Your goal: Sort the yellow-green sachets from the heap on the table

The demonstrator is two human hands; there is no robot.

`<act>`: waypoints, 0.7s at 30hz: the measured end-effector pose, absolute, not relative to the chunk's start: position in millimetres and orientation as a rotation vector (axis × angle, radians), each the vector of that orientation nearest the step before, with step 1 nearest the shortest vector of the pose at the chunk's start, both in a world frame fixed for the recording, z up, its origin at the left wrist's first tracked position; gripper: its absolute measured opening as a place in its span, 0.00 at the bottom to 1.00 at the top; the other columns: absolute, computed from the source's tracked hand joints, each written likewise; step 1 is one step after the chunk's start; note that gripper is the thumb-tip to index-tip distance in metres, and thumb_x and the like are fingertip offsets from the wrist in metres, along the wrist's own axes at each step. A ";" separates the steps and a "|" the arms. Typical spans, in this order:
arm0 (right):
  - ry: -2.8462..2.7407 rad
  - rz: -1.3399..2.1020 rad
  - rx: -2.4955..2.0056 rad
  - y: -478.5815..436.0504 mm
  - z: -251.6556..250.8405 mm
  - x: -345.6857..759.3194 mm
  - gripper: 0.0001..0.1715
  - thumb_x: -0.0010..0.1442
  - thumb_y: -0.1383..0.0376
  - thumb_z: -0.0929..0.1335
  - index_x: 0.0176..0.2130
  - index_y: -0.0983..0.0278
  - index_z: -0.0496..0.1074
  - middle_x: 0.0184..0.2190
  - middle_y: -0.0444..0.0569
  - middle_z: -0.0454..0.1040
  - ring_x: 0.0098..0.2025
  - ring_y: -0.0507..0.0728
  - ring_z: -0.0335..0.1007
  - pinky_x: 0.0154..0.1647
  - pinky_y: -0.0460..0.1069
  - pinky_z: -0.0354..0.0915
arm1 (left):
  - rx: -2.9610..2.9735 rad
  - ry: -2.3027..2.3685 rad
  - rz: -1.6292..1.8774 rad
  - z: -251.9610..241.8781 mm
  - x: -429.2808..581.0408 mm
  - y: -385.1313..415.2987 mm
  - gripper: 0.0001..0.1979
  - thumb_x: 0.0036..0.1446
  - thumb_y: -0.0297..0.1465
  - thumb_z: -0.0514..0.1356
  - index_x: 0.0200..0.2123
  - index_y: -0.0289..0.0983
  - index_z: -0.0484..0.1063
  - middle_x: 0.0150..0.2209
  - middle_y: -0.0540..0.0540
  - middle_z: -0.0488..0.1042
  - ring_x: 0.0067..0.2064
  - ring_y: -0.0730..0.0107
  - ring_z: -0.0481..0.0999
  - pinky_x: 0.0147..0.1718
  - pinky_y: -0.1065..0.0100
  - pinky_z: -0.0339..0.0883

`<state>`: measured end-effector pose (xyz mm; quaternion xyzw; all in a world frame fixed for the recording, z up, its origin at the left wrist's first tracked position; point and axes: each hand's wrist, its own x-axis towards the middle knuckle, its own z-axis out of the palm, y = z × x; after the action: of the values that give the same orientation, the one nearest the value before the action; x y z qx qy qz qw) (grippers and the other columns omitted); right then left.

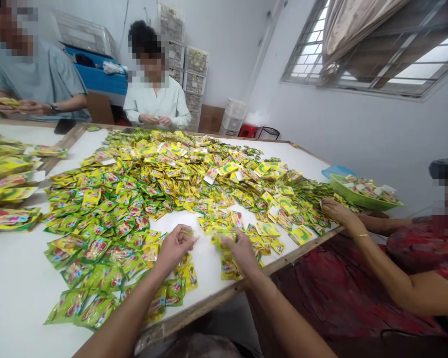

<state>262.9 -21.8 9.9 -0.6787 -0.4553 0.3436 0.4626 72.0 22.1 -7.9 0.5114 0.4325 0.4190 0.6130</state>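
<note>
Near the front edge of the table, my left hand (176,247) is closed with thumb and fingertips pinched together. What it pinches is too small to make out. To its right, my right hand (240,250) curls around a small yellow-and-green packet (224,237), blurred by motion. A bare patch of white tabletop lies between the two hands. Glossy green packets (104,276) with red fruit prints spread to the left of my left hand. More yellow packets (229,268) lie beneath and beside my right hand.
A large heap of packets (160,174) covers the middle of the table (11,283). At right, a co-worker's hand (338,211) reaches in beside a green basket (362,196). Two people sit across. Larger yellow packs (11,194) lie at far left; crates (196,69) stand behind.
</note>
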 end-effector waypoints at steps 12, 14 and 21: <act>-1.094 0.745 -1.805 30.0 9.1 332.9 0.13 0.33 0.59 0.73 0.20 0.63 0.69 0.14 0.41 0.67 0.21 0.55 0.64 0.22 0.47 0.57 | 1.333 1.106 0.918 -19.9 63.5 32.0 0.17 0.42 0.44 0.63 0.26 0.36 0.68 0.18 0.53 0.67 0.21 0.71 0.67 0.22 0.71 0.58; -1.099 0.764 -1.789 21.7 7.3 326.5 0.14 0.34 0.58 0.73 0.21 0.63 0.69 0.16 0.42 0.68 0.22 0.55 0.65 0.23 0.47 0.59 | 1.380 1.129 0.919 -23.4 61.3 33.9 0.17 0.43 0.44 0.62 0.27 0.36 0.69 0.19 0.52 0.68 0.22 0.71 0.67 0.22 0.71 0.58; -0.887 1.093 -1.393 -16.4 15.1 277.9 0.16 0.40 0.60 0.73 0.30 0.63 0.69 0.24 0.42 0.73 0.24 0.53 0.67 0.29 0.48 0.64 | 1.309 1.062 0.941 -15.8 66.6 27.3 0.22 0.44 0.44 0.63 0.39 0.35 0.72 0.28 0.47 0.76 0.32 0.65 0.75 0.31 0.68 0.66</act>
<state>277.9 -16.4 15.1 -0.5880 -0.3747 0.4614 0.5486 66.6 27.3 -15.8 0.5575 0.4524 0.4008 0.5691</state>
